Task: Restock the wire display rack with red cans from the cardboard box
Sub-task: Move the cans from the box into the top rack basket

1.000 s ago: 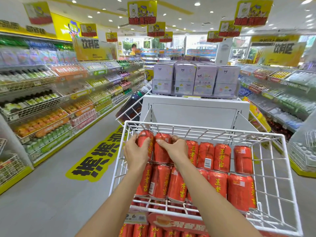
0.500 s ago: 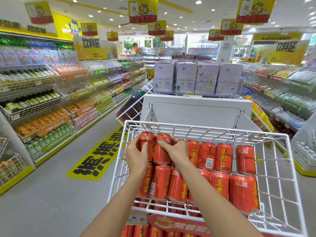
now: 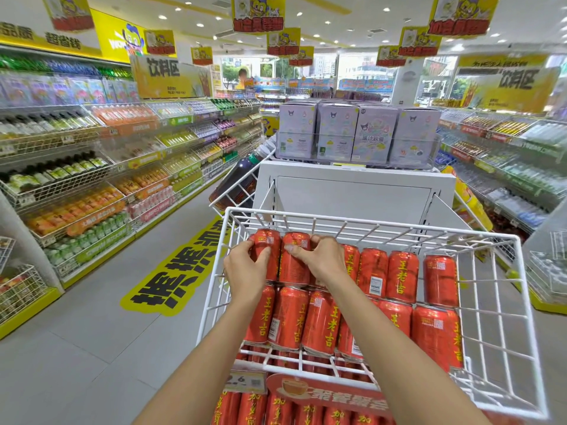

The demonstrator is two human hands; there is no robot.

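Currently: placing step. Wire display rack (image 3: pixel 368 222), top tier: red cans in two rows. Left hand (image 3: pixel 245 266) grasps the back row's end can (image 3: pixel 267 244), beside the rack's left wall. Right hand (image 3: pixel 320 260) grasps the neighbouring can (image 3: pixel 294 268), which touches the first. Cardboard box: not in view. Next, by judgement: seat both cans flush, let go, then fetch more.
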